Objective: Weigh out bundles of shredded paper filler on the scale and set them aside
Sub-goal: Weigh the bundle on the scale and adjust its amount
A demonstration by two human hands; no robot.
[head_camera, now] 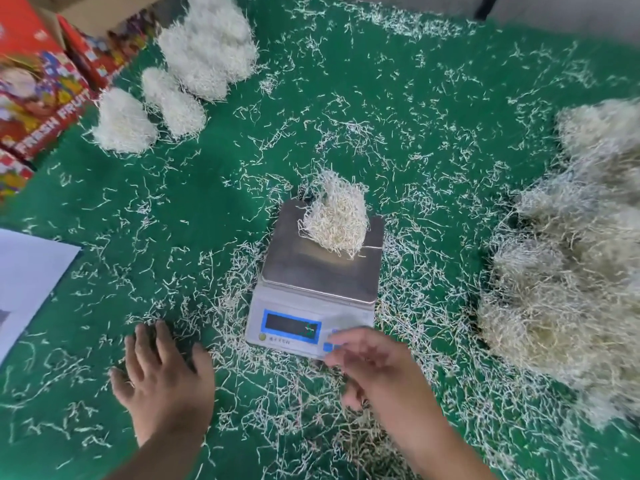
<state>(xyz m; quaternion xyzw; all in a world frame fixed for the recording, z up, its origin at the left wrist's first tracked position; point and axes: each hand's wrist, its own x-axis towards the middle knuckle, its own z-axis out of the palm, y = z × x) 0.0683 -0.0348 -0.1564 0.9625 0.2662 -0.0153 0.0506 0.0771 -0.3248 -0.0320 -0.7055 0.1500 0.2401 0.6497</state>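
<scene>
One red box [38, 98] beside the bundles [180, 84] reads "FRESH FRUIT".

Packing workshop, green table [433, 109], scale [313, 292], fruit boxes [38, 95]

1. A small scale [313, 289] stands on a green table [433, 109] strewn with loose paper shreds.
2. One bundle of shredded paper [334, 220] sits on the far part of the scale's steel pan.
3. The left hand [162, 375] lies flat on the table, fingers spread, beside the scale.
4. The right hand [370, 362] hovers at the scale's front right corner, fingers relaxed and blurred.
5. Three white bundles [173, 95] lie far left, near red fruit boxes [38, 88].
6. A big heap of filler [575, 258] lies at right.
</scene>
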